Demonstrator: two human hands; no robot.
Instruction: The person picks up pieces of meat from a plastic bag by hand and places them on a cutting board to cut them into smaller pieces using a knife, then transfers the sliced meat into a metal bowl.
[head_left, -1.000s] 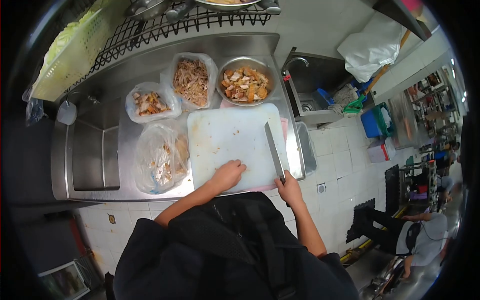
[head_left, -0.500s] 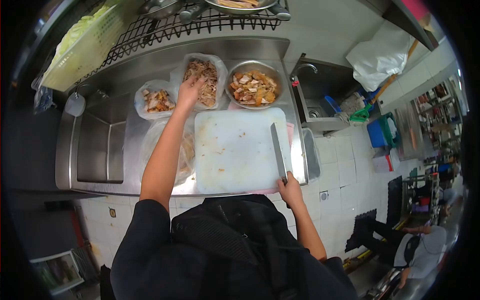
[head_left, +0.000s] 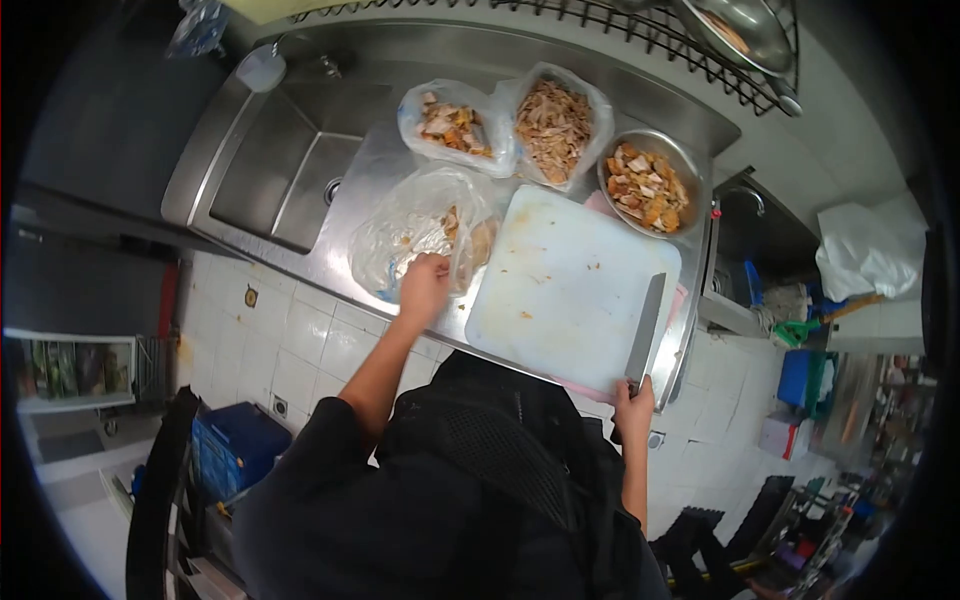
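Observation:
My left hand (head_left: 426,287) is at the near edge of a clear plastic bag (head_left: 395,225) with a few meat pieces inside, its fingers closed on the plastic. With my right hand (head_left: 633,402) I hold a knife (head_left: 648,325) by its handle, the blade lying over the right side of a white cutting board (head_left: 570,290) with small crumbs on it. Behind the board are a bag of shredded meat (head_left: 553,130), a bag of chopped meat (head_left: 455,128) and a steel bowl (head_left: 606,165) of chopped meat (head_left: 648,188).
A steel sink (head_left: 270,180) is at the left, with a white plastic container (head_left: 261,69) hanging above it. Another sink (head_left: 735,235) lies to the right. A wire rack (head_left: 640,38) holds a pan (head_left: 750,35) at the top. A blue crate (head_left: 240,445) stands on the floor.
My left hand has left the shredded meat and come down to the clear bag at the near left. My right hand still holds the knife. The view has turned to the left.

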